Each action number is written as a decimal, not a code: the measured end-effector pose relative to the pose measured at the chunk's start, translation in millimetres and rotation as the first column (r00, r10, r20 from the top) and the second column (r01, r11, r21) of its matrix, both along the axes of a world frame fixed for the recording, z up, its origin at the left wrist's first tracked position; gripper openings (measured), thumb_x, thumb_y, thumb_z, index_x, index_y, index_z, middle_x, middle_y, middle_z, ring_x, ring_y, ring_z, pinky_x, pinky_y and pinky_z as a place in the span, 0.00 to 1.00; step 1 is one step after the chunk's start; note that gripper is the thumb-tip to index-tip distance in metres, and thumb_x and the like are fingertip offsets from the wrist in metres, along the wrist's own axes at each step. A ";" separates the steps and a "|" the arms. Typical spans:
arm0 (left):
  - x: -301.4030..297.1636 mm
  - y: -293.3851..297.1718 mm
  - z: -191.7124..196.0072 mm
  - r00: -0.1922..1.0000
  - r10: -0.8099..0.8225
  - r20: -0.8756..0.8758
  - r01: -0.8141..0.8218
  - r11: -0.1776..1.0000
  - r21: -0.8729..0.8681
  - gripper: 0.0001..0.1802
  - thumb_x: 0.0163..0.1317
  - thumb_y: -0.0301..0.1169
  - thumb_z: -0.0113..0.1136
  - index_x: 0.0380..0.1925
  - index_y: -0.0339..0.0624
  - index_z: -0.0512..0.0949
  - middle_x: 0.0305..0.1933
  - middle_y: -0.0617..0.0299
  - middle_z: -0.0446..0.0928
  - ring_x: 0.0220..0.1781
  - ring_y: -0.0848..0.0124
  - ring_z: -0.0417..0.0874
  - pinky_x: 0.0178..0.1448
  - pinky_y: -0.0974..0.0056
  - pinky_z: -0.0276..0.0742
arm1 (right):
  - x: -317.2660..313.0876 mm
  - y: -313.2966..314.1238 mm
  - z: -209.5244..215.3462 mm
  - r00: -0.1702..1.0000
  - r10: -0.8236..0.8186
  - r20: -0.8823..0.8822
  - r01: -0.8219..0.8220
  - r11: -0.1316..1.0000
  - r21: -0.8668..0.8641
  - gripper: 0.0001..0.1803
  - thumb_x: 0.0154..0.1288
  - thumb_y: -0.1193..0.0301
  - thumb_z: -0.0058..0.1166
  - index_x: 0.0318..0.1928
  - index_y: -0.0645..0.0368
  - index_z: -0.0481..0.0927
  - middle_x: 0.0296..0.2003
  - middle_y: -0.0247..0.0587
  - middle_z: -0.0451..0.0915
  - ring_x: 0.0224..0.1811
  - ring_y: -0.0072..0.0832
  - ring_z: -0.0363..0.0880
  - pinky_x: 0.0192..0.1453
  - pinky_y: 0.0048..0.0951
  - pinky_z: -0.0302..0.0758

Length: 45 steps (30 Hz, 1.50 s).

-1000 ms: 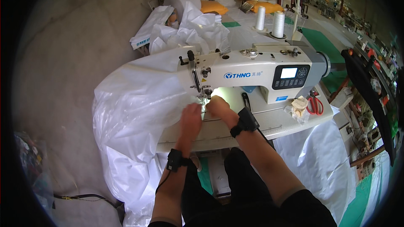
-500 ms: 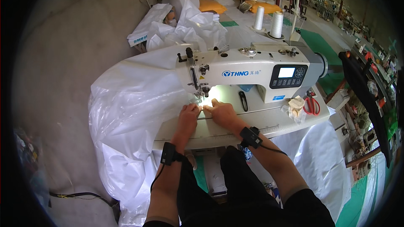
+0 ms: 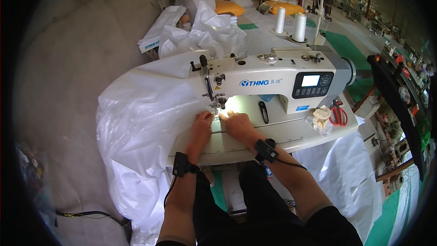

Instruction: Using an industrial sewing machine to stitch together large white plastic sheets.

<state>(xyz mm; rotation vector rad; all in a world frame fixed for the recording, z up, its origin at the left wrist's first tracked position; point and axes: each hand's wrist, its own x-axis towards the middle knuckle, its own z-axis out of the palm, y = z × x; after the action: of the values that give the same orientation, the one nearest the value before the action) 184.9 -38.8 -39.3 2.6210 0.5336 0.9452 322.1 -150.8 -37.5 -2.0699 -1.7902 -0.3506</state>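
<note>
Under the head of a white sewing machine, both hands meet at the lit needle area. My left hand is just left of the presser foot, its fingers bent and drawn together. Close by on the right, my right hand has its thumb and fingers pinched together by the needle. What the fingertips hold is too small and glare-washed to make out. A large white plastic sheet spreads from the machine bed over the left side and hangs down.
Black thread snips lie on the machine bed, right of my hands. Red-handled scissors and a crumpled cream bundle sit at its right end. Two white thread cones stand behind the machine. More white sheeting hangs at the right.
My right hand has shifted slightly left and its fingers are drawn in closer at the needle. The left hand has barely moved. The view has shifted a little.
</note>
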 end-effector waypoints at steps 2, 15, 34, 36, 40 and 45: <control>2.7 0.8 0.5 1.000 0.016 0.020 -0.016 1.000 -0.001 0.14 0.55 0.19 0.52 0.40 0.40 0.81 0.43 0.58 0.76 0.44 0.56 0.74 0.49 0.59 0.73 | 1.8 0.1 0.1 1.000 -0.006 -0.001 0.006 1.000 -0.012 0.16 0.57 0.71 0.46 0.46 0.51 0.79 0.35 0.43 0.77 0.29 0.35 0.81 0.31 0.34 0.76; -114.5 42.4 13.6 0.852 0.507 -0.132 -0.365 0.755 0.545 0.14 0.52 0.29 0.56 0.40 0.48 0.80 0.38 0.64 0.76 0.47 0.64 0.73 0.53 0.51 0.64 | -27.2 -61.7 -0.3 0.428 0.091 -0.899 -0.108 0.993 0.049 0.17 0.65 0.70 0.46 0.52 0.58 0.77 0.20 0.41 0.77 0.21 0.25 0.76 0.26 0.29 0.73; -153.7 -164.6 118.0 0.703 -0.598 -0.384 0.407 0.782 -0.472 0.15 0.63 0.37 0.55 0.45 0.41 0.77 0.40 0.48 0.79 0.41 0.51 0.81 0.46 0.57 0.76 | -163.0 -182.7 -56.9 -0.753 -0.207 -0.624 -0.355 0.927 0.120 0.19 0.61 0.67 0.55 0.52 0.60 0.73 0.47 0.46 0.78 0.51 0.30 0.76 0.53 0.31 0.73; -140.6 -123.7 127.7 0.880 -0.432 -0.197 0.327 0.853 -0.408 0.15 0.64 0.36 0.56 0.48 0.43 0.77 0.41 0.52 0.80 0.41 0.60 0.82 0.46 0.63 0.77 | -156.2 -225.1 -57.0 -0.526 -0.223 -0.821 -0.471 0.880 0.063 0.18 0.61 0.68 0.55 0.51 0.61 0.74 0.45 0.44 0.79 0.48 0.30 0.78 0.51 0.31 0.74; -111.9 3.4 83.8 0.997 0.072 0.039 -0.065 0.987 -0.148 0.10 0.61 0.30 0.55 0.40 0.36 0.77 0.44 0.46 0.77 0.49 0.51 0.77 0.52 0.58 0.73 | -113.2 -281.6 -51.0 0.177 0.319 -0.931 -0.498 0.845 0.195 0.16 0.61 0.67 0.57 0.45 0.64 0.78 0.38 0.39 0.82 0.42 0.29 0.81 0.49 0.29 0.76; -113.2 68.7 20.8 0.915 0.265 -0.306 -0.296 0.953 -0.059 0.26 0.62 0.48 0.51 0.53 0.40 0.73 0.59 0.49 0.71 0.59 0.51 0.70 0.65 0.53 0.63 | -73.4 -314.9 -30.3 -0.696 -0.065 -0.715 0.021 0.994 -0.111 0.15 0.62 0.71 0.54 0.46 0.67 0.78 0.39 0.45 0.81 0.40 0.33 0.82 0.48 0.33 0.78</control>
<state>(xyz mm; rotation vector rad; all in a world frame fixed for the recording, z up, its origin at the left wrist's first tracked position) 71.7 29.9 -18.5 2.6477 1.0291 0.5781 248.8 -465.8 -67.8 -1.0002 -0.0776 1.4244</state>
